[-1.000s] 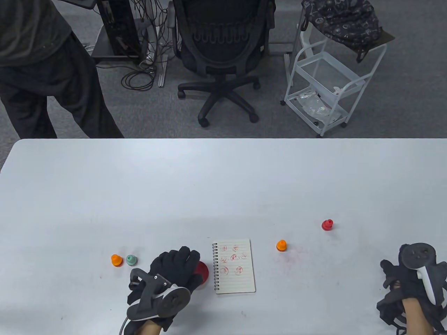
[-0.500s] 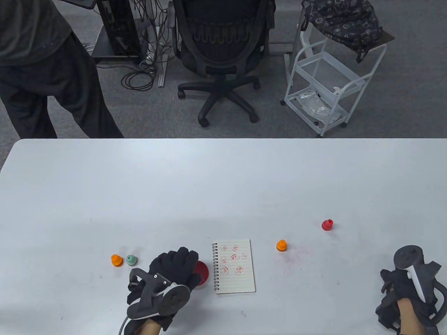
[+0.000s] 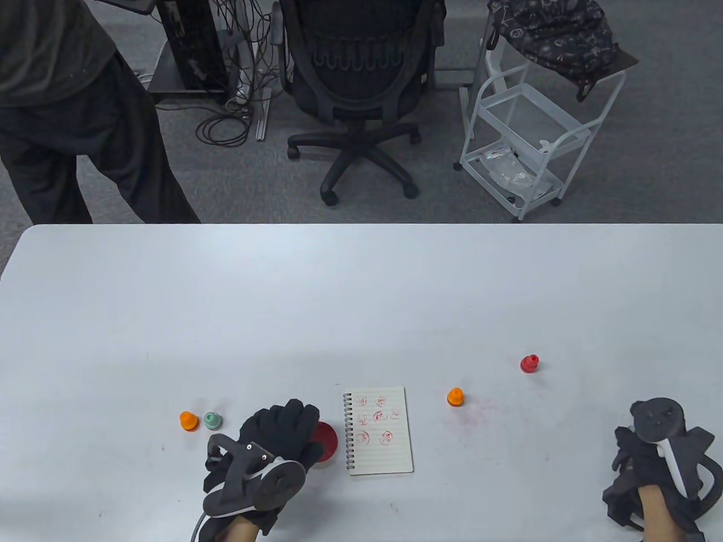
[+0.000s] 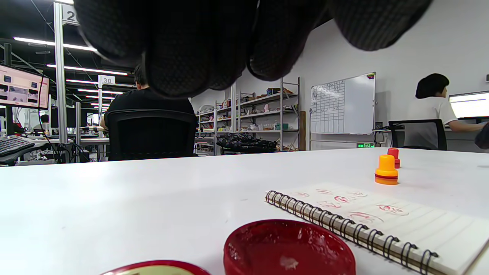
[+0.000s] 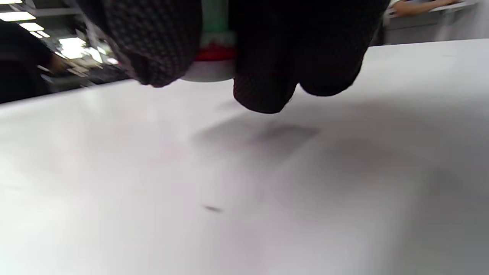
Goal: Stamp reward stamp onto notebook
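Right wrist view shows our right hand [image 5: 244, 49] with its fingers [image 5: 153, 46] clamped around a small green stamp [image 5: 214, 46], held above the counter [image 5: 244, 191]. We judge it light, rigid plastic, best pinched at its knob. Our left hand [image 3: 271, 446] rests, fingers loosely together, beside the red ink pad [image 3: 326, 441], near the notebook [image 3: 379, 432].

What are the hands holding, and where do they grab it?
The right hand holds a green-topped stamp by its upper body, between the fingers. The left hand holds nothing visible.
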Demonstrator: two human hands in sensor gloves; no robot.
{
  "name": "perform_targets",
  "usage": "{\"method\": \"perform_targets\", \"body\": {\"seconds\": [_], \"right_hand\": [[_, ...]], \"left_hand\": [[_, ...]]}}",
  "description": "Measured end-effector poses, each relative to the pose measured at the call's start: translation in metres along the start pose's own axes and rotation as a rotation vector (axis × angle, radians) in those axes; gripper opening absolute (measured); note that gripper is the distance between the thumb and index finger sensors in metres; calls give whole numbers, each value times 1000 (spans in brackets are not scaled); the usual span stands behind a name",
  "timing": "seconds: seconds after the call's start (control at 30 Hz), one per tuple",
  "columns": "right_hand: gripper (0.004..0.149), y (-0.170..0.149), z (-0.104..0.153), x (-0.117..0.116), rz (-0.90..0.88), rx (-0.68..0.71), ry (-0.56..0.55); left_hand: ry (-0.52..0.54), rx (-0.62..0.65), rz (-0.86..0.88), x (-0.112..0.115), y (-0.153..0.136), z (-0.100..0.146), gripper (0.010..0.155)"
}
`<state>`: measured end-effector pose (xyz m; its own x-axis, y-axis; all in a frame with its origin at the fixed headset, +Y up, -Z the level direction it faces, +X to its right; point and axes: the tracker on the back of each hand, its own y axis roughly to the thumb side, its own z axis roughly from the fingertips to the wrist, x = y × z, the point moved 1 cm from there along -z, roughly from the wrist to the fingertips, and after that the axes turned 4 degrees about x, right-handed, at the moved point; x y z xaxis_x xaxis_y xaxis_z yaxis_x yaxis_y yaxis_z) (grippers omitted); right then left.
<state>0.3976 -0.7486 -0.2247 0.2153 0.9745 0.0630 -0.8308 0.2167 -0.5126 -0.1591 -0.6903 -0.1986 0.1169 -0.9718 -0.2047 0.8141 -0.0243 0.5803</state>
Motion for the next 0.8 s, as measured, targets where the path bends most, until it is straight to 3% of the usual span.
{"method": "perform_targets", "body": {"seconds": [0.23,0.47,0.8], "right_hand": [[65,54,30,21,-47,270,-110],[66,104,62,27,-89,482,-124],[68,163,93,52,-263,654,-130]], "left_hand": [[17,-6,8,-2,-2,2,60],[23,-4,24,-2,-2,5,59],[29,1,29,-3,-1,7,59]]}}
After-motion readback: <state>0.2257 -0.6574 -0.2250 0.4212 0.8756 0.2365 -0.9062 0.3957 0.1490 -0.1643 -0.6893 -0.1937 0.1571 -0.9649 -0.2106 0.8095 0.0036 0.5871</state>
